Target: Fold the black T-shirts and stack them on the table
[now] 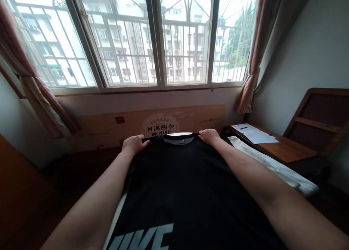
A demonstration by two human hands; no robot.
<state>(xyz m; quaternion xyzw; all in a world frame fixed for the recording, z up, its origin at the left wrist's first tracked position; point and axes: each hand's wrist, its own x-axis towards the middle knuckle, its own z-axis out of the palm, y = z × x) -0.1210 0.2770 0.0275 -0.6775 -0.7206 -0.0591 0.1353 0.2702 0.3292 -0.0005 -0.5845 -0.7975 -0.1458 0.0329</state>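
A black T-shirt [188, 181] with pale block lettering low on its front is stretched out before me. My left hand [133, 144] is closed on its left shoulder, close to the collar. On the other side of the neck opening, my right hand [209, 136] grips the right shoulder, fingers pinching the cloth. The round collar sags a little between the two hands, showing a grey inner back. The lower part of the shirt runs out of view at the bottom.
Beyond the shirt, a printed cardboard panel [201, 117] leans below a barred window [185, 53]. Tied curtains [247, 86] hang at both sides. At the right, papers [256, 134] and a pen lie on a wooden table [294, 151], near pale cloth [268, 162].
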